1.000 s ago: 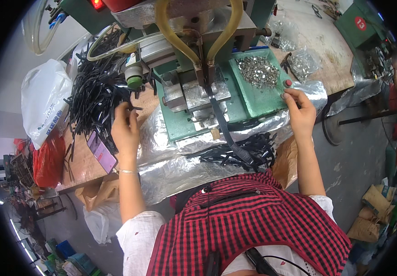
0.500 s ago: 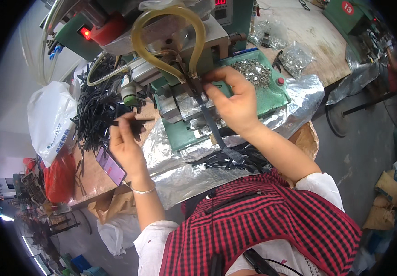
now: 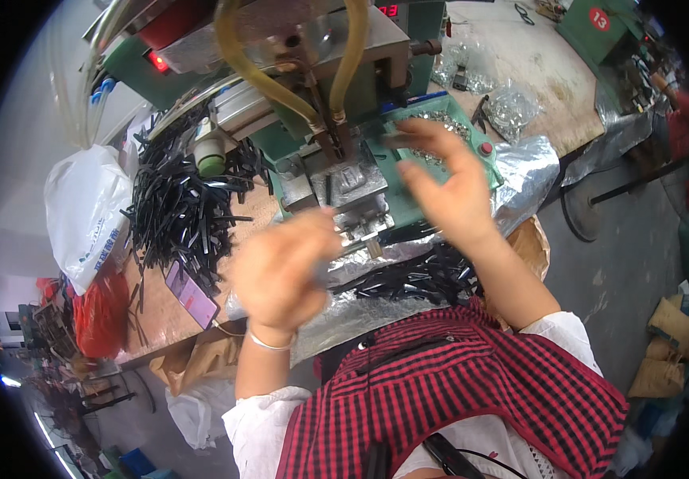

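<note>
Apron cloth in red and black check spreads nearest, between two white sleeves. Beyond it lies a sheet of silver foil, with a loose bundle of black strips resting on it. The left hand, a pale band at its wrist, is in front of the metal fixture, blurred, its fingers bent; I cannot tell how far they are closed or whether they hold anything. One thin dark strip shows just past its fingertips, beside the fixture. To the left, a phone with a pinkish screen lies on the wooden table. The right hand hovers over the green tray, thumb well apart from the extended fingers, the gap between them bare; the fingertips are smeared by blur. Small shiny metal pieces lie in the tray, near a red button. The metal fixture sits between the hands, under a press with yellowish hoses. A large tangled heap of black strips covers the table left of the press, with a white plastic bag beside it. Farther off, clear bags stand right of the tray, and another green machine is at the far right.
</note>
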Demonstrator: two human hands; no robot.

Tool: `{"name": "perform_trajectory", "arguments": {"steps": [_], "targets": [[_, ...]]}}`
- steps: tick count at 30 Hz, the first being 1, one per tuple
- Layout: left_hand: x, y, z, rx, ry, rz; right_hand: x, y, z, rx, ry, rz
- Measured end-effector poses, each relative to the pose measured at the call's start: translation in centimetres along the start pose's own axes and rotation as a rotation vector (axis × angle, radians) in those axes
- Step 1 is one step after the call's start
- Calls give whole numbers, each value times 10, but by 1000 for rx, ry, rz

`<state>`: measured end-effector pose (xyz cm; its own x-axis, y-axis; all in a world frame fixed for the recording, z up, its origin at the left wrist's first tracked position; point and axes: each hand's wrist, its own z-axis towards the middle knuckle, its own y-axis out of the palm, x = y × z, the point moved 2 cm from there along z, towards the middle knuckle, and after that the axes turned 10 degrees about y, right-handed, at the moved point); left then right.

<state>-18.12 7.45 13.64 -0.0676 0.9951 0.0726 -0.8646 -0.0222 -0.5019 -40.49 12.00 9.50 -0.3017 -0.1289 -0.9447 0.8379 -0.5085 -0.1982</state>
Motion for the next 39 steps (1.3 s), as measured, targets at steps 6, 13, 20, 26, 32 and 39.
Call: {"name": "perform_trajectory", "arguments": {"steps": [6, 13, 20, 26, 32, 39], "targets": [[14, 37, -4, -140, 180, 92, 99, -54, 21, 236, 233, -246], [5, 47, -11, -81, 264, 131, 115, -69, 40, 255, -5, -360], [8, 47, -15, -74, 235, 164, 90, -60, 9, 227, -215, -585], [12, 41, -11, -154, 240, 173, 100, -63, 19, 176, 3, -505], [10, 44, -17, -88, 172, 114, 97, -43, 15, 73, -47, -757], [48, 15, -44, -177, -164, 70, 102, -34, 10, 83, -140, -773]]}}
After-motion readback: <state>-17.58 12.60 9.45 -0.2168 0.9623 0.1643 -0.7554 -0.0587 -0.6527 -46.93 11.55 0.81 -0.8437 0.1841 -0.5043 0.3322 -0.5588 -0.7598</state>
